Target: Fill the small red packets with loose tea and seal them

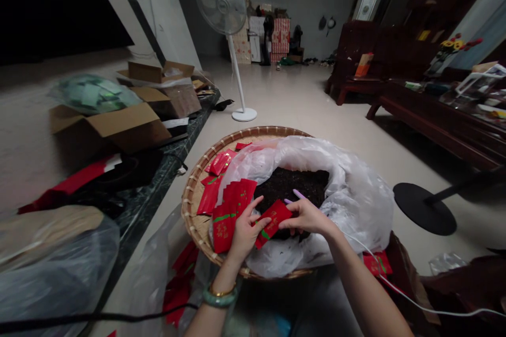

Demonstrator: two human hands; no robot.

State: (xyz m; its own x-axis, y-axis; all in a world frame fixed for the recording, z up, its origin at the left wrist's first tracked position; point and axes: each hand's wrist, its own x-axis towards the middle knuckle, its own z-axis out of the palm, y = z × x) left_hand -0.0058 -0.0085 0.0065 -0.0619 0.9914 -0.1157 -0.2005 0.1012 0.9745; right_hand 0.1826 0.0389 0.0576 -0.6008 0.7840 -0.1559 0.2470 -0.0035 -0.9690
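A round woven bamboo tray (pixel 192 205) sits in front of me with a clear plastic bag (pixel 356 195) of dark loose tea (pixel 292 184) on it. Both my hands hold one small red packet (pixel 273 221) over the bag's near edge. My left hand (pixel 245 229) pinches its left end and also holds a fan of several more red packets (pixel 229 210). My right hand (pixel 306 216) grips the packet's right end, together with a thin purple scoop (pixel 298 194) that sticks out above the fingers. More red packets (pixel 217 164) lie on the tray's left side.
Open cardboard boxes (pixel 118 121) stand on a dark ledge at the left. A standing fan (pixel 223 5) is ahead on the floor. Dark wooden furniture (pixel 435 110) runs along the right, with a black round stand base (pixel 425 208) near the tray. Red packets (pixel 179 284) lie on the floor.
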